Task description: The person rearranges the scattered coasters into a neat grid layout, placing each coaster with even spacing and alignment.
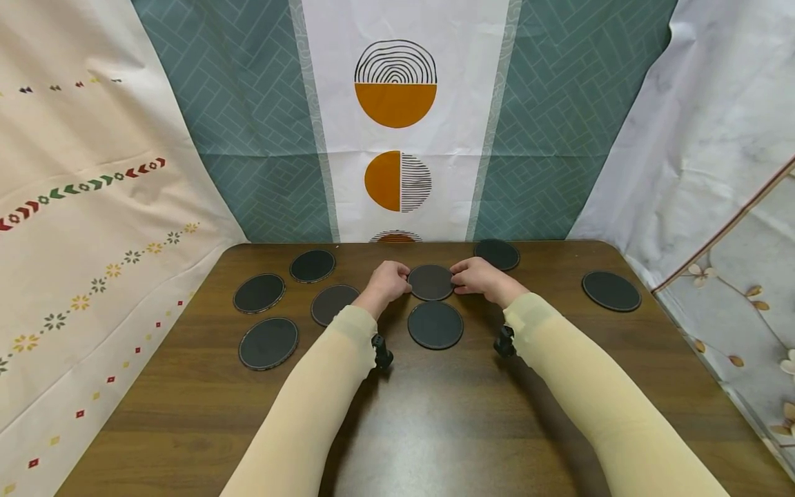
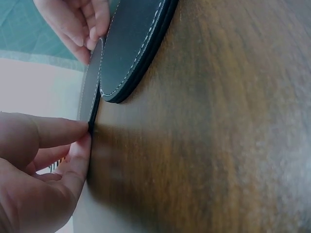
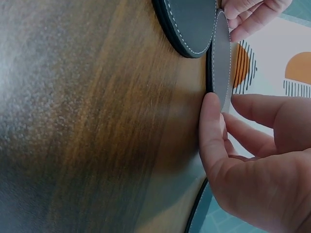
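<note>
In the head view, a round dark coaster (image 1: 431,282) lies between the two hands. My left hand (image 1: 388,281) holds its left edge between thumb and fingers. From the opposite side my right hand (image 1: 481,277) grips the right edge, its fingertips right at the rim. Just in front, a second round coaster (image 1: 435,325) lies on the table with its far edge close against the held one. Light stitching runs round this front coaster (image 2: 131,39) in the left wrist view. The right wrist view shows the held coaster (image 3: 222,58) nearly edge-on beyond the front coaster's rim.
Several similar coasters, including a near one (image 1: 269,344), are spread at the left of the brown wooden table (image 1: 435,428). Two more lie to the right: one at the back edge (image 1: 497,255), one near the right edge (image 1: 611,290). Patterned cloths (image 1: 397,138) hang behind.
</note>
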Motion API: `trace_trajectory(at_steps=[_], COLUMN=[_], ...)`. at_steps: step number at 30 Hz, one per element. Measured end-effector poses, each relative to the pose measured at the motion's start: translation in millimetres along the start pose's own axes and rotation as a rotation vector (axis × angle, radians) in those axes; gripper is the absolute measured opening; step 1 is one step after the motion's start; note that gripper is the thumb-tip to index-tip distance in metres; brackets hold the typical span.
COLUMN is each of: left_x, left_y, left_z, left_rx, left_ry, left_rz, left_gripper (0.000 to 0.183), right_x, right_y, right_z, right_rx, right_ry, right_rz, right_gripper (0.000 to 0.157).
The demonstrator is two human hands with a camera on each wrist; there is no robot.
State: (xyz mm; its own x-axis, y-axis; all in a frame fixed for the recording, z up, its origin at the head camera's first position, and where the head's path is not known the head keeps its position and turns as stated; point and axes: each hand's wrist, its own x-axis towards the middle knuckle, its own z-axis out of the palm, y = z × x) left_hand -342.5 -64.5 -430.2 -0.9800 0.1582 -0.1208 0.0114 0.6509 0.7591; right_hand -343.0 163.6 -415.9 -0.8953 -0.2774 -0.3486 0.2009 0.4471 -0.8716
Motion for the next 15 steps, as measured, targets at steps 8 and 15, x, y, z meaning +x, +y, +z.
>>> trace_trajectory(at_steps=[8, 15], left_x=[0.0, -3.1], left_y=[0.1, 0.1], left_z=[1.2, 0.5], left_rx=[0.007, -0.002], left_ry=[0.002, -0.003], left_rz=[0.005, 0.002], left_gripper=[0.043, 0.044], right_x=[-1.0, -0.6], right_y=[-0.2, 1.8], right_z=[-0.1, 0.8], right_rx=[-0.002, 0.001], right_ry=[0.002, -0.001], right_rz=[-0.008, -0.015], right_gripper=[0.05, 0.051])
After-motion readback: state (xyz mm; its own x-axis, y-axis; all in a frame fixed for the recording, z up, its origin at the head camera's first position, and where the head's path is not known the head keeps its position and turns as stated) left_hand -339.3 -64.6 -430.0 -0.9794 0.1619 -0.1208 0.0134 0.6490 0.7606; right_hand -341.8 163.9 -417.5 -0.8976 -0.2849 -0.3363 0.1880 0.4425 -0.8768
